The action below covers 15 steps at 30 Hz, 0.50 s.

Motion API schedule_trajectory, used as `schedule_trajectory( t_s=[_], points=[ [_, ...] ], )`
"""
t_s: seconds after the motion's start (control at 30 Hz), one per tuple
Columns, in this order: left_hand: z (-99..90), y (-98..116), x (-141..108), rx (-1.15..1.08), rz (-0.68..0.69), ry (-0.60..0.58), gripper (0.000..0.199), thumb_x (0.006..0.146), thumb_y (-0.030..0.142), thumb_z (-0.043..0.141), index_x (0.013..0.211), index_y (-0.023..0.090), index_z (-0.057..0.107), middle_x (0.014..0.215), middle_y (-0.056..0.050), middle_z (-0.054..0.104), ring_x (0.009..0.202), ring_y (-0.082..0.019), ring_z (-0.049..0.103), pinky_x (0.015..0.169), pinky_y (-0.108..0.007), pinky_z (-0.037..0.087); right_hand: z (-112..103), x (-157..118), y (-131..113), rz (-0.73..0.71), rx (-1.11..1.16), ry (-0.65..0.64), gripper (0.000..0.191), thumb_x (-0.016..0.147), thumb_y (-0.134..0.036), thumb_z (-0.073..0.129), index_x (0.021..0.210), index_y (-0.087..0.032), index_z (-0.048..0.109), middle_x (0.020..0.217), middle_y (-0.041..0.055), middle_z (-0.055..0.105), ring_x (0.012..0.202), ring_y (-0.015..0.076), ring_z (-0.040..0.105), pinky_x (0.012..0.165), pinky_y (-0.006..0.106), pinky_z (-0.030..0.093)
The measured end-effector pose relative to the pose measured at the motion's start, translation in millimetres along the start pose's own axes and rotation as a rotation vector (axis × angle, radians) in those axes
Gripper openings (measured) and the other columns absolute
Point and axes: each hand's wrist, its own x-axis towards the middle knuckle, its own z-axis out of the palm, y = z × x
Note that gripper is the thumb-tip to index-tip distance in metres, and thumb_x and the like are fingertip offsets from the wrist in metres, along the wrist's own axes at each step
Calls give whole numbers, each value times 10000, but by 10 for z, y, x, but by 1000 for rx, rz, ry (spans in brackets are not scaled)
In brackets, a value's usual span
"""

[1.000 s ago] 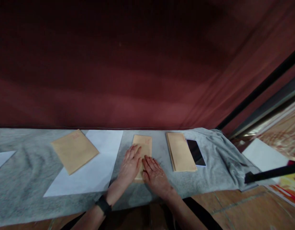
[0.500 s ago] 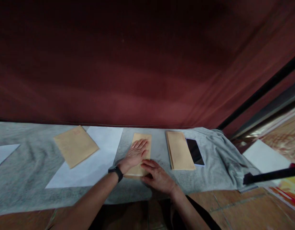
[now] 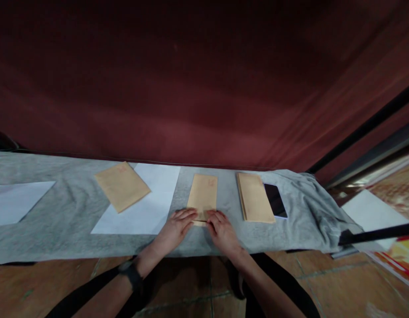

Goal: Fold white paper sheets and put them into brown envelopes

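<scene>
A brown paper envelope (image 3: pixel 203 192) lies lengthwise in front of me, with small reddish print near its upper right corner. At its near end, my left hand (image 3: pixel 178 227) grips the left side of a narrow strip that is lifted or folded. My right hand (image 3: pixel 222 230) pinches the same edge on the right, thumb tucked low. Both hands have their fingers bent and pressed together on the paper, partly hiding that edge. A dark watch (image 3: pixel 131 274) is on my left wrist.
Stacked brown envelopes (image 3: pixel 255 198) lie to the right, beside a dark-screened phone (image 3: pixel 275 201). Leftward, another brown envelope (image 3: pixel 123 187) rests on white paper (image 3: pixel 134 223), with more white paper (image 3: pixel 18 203) farther left. Grey cloth (image 3: pixel 71 212) covers the surface; a dark red panel (image 3: pixel 191 110) rises behind.
My left hand has come off the middle of the envelope down to its near edge. My right hand now grips that edge too. The view has shifted slightly.
</scene>
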Motion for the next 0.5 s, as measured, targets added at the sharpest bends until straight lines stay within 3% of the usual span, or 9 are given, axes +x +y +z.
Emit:
schedule_trajectory(
  t_s=[0.1, 0.2, 0.27, 0.37, 0.5],
  points=[
    [98, 28, 49, 106, -1, 100, 333, 965, 223, 484, 1219, 258, 697, 1347, -76, 649, 1278, -264, 556, 1118, -469, 418, 73, -36, -90, 36, -104, 32, 287, 966, -94, 471, 1173, -202, 638, 1240, 102, 679, 1208, 219, 614, 1132, 475, 437],
    [198, 39, 61, 182, -44, 198, 358, 967, 216, 471, 1281, 198, 642, 1380, -126, 588, 1294, -285, 520, 1114, -471, 428, 159, -94, -227, -48, -174, -10, 422, 963, -90, 469, 1355, -198, 582, 1406, 114, 609, 1367, 225, 510, 1208, 481, 353],
    [254, 41, 51, 218, -68, 223, 393, 969, 202, 450, 1332, 175, 597, 1400, -142, 558, 1302, -293, 503, 1122, -477, 418, 217, -143, -303, -89, -168, -50, 471, 990, -186, 496, 1461, -196, 505, 1495, 111, 544, 1421, 232, 456, 1222, 466, 340],
    [296, 57, 39, 228, -107, 248, 424, 961, 189, 441, 1370, 178, 554, 1363, -140, 568, 1268, -290, 519, 1115, -471, 418, 277, -211, -343, -37, -178, -55, 580, 1016, -347, 502, 1552, -163, 380, 1588, 130, 417, 1471, 262, 388, 1222, 473, 336],
    [265, 101, 55, 191, -221, 299, 515, 888, 245, 575, 1396, 181, 517, 1230, -135, 605, 1171, -311, 569, 1047, -477, 458, 301, -278, -303, 48, -233, -12, 668, 1012, -433, 502, 1564, -94, 338, 1617, 176, 336, 1501, 295, 327, 1218, 484, 330]
  ],
)
